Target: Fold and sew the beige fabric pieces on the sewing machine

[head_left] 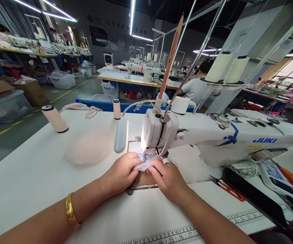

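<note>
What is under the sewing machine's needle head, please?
A small pale fabric strip lies there, pinched between the left hand and right hand. The sewing machine head and the fingers cover the needle and presser foot.

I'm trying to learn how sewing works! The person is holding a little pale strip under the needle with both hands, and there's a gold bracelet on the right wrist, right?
Almost. In the head view the gold bracelet is on the left wrist, not the right. The rest holds: the left hand and the right hand both pinch the little pale strip at the needle of the sewing machine.
</note>
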Tool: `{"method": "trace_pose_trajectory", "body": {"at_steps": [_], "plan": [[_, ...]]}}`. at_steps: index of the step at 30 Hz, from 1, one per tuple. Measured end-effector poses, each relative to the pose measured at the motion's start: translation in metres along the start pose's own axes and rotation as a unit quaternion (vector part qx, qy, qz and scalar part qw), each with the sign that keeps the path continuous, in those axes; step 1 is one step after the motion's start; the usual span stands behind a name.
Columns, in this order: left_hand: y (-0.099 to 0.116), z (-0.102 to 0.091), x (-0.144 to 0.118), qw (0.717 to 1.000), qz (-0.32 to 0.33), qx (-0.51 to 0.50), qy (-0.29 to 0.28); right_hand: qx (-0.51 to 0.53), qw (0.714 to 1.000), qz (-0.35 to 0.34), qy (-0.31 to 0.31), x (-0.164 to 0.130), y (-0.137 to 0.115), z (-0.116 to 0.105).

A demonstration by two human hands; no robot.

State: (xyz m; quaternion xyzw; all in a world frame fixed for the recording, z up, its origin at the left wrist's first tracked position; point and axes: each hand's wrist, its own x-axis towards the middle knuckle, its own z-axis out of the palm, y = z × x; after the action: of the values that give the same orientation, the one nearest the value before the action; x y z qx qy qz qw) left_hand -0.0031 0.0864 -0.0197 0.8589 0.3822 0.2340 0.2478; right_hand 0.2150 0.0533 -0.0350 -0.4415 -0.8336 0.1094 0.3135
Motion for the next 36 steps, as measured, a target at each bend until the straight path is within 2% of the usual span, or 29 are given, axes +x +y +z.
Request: {"method": "trace_pose_trajectory", "body": {"at_steps": [2, 5, 11, 13, 16, 27, 32, 36], "plan": [[0.003, -0.004, 0.002, 1.0, -0.007, -0.015, -0.003, 0.018, 0.999, 0.017, 0.025, 0.002, -0.002, -0.001], [0.003, -0.005, 0.002, 1.0, 0.021, 0.006, 0.007, 0.03, 0.999, 0.018, 0.025, 0.003, -0.003, -0.005], [0.005, 0.004, -0.014, 0.984, 0.143, 0.1, 0.044, -0.029, 0.991, -0.08, -0.101, -0.007, -0.007, -0.018], [0.008, 0.005, -0.022, 0.979, 0.175, 0.101, 0.036, -0.058, 0.988, -0.084, -0.12, -0.01, -0.01, -0.023], [0.011, 0.006, -0.03, 0.976, 0.189, 0.097, 0.041, -0.073, 0.985, -0.082, -0.134, -0.012, -0.013, -0.026], [0.004, 0.003, -0.019, 0.973, 0.183, 0.128, 0.06, -0.1, 0.985, -0.081, -0.111, -0.011, -0.005, -0.018], [0.002, 0.003, -0.017, 0.962, 0.223, 0.139, 0.072, -0.113, 0.985, -0.093, -0.086, -0.01, -0.004, -0.016], [0.002, 0.003, -0.019, 0.964, 0.227, 0.13, 0.052, -0.109, 0.985, -0.093, -0.091, -0.011, -0.007, -0.016]]}}
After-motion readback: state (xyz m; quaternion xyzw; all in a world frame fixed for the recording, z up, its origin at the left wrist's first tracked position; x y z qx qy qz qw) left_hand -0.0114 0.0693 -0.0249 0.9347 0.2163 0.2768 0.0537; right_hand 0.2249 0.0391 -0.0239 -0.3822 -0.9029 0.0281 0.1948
